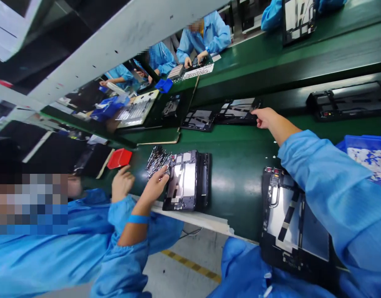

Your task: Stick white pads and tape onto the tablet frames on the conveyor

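Note:
My left hand (155, 185), with a blue wristband, grips the left edge of an open tablet housing (189, 178). That housing leans on another dark housing (204, 178) just behind it. A heap of small metal parts (157, 159) lies beside my left fingers. My right arm stretches across the bench, and my right hand (265, 118) pinches the near right corner of a tablet housing (237, 109) on the far side. Another housing (198, 119) lies against its left side. Below my right forearm sits a larger opened tablet (282, 215), partly covered by my sleeve.
A co-worker's hand (122, 182) is close to my left hand, near a red tray (119, 158). At right stand a blue bin (367, 155) with white scraps and a long housing (352, 99). Other people in blue work across the green bench (234, 165).

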`<state>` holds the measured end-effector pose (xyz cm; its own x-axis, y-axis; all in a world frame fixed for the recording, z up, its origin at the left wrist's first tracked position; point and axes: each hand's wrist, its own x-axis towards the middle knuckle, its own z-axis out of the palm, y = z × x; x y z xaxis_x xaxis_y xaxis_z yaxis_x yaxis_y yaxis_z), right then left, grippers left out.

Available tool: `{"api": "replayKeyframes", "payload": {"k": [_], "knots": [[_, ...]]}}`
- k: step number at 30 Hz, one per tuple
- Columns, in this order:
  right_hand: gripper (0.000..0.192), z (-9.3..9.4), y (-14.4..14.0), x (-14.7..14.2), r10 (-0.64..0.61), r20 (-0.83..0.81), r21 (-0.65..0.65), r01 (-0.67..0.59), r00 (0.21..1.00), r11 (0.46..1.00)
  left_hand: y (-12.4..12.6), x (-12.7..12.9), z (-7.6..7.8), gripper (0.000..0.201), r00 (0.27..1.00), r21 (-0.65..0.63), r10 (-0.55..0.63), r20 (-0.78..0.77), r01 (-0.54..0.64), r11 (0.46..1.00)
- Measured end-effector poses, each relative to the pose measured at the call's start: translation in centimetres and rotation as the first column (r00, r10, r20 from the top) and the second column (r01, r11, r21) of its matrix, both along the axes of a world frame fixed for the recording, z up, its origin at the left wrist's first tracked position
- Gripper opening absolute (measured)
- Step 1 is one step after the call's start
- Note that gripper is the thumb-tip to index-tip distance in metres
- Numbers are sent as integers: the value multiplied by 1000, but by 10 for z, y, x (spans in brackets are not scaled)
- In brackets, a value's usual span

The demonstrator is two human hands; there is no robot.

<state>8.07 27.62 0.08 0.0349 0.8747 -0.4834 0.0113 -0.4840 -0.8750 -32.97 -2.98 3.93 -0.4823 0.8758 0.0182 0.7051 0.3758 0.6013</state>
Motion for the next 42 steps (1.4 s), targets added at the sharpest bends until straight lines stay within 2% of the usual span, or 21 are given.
{"api": "replayKeyframes", "payload": {"k": [3,4,6,7,9,11,12,14,17,20,23,24,25,27,28,30,33,36,39,40,42], "knots": [[22,19,-11,9,-50,-41,18,50,998,999,-12,38,8,49,997,147,29,-65,-19,989],[20,26,-24,18,-68,-84,36,72,994,997,-19,59,10,50,1000,209,5,-13,-2,978],[15,41,-71,45,-69,-215,86,89,974,992,-33,112,8,56,938,238,-160,306,88,967],[14,46,-105,62,-33,-281,110,66,959,992,-39,141,5,60,829,223,-256,498,163,961],[13,52,-193,94,59,-347,159,-3,936,987,-46,200,-3,75,527,198,-360,770,338,920],[20,46,-291,117,125,-335,159,-75,934,984,-45,251,-10,83,294,236,-362,885,388,891],[25,40,-338,124,137,-320,129,-100,937,987,-43,272,-13,80,222,244,-346,912,385,890],[35,21,-414,132,122,-310,20,-121,943,992,-37,303,-19,66,168,206,-291,942,394,896],[50,-3,-475,138,276,-302,-93,-316,912,944,-31,324,-25,43,258,98,-261,930,511,854],[46,-3,-488,157,554,-198,-43,-572,809,819,-22,322,-27,32,424,70,-441,791,653,754],[41,10,-487,191,733,-65,47,-732,677,680,-8,311,-31,31,553,41,-662,506,751,659],[36,10,-484,203,724,-24,65,-721,690,690,-6,308,-35,33,584,20,-694,420,759,651],[34,7,-480,213,662,26,76,-661,749,746,-5,306,-39,37,617,1,-696,367,748,664],[39,-8,-466,224,361,160,111,-380,919,918,-13,305,-51,52,666,-6,-636,390,692,722],[46,-19,-457,223,179,212,144,-212,961,966,-22,306,-58,60,663,8,-594,455,664,748],[62,-41,-437,210,-38,231,208,-11,972,978,-46,312,-71,67,604,53,-521,603,621,782],[76,-59,-415,182,36,169,241,-76,985,967,-82,321,-83,69,539,84,-485,689,606,791],[80,-56,-406,175,160,177,207,-196,971,959,-87,315,-79,72,596,102,-540,594,609,786],[77,-44,-397,189,116,281,232,-184,953,955,-52,298,-62,53,761,180,-566,316,538,824],[75,-38,-393,194,84,325,271,-178,942,946,-35,293,-55,42,787,196,-585,196,553,810],[68,-25,-381,197,53,398,361,-210,916,909,-1,289,-42,30,735,150,-678,-10,671,726]]}}
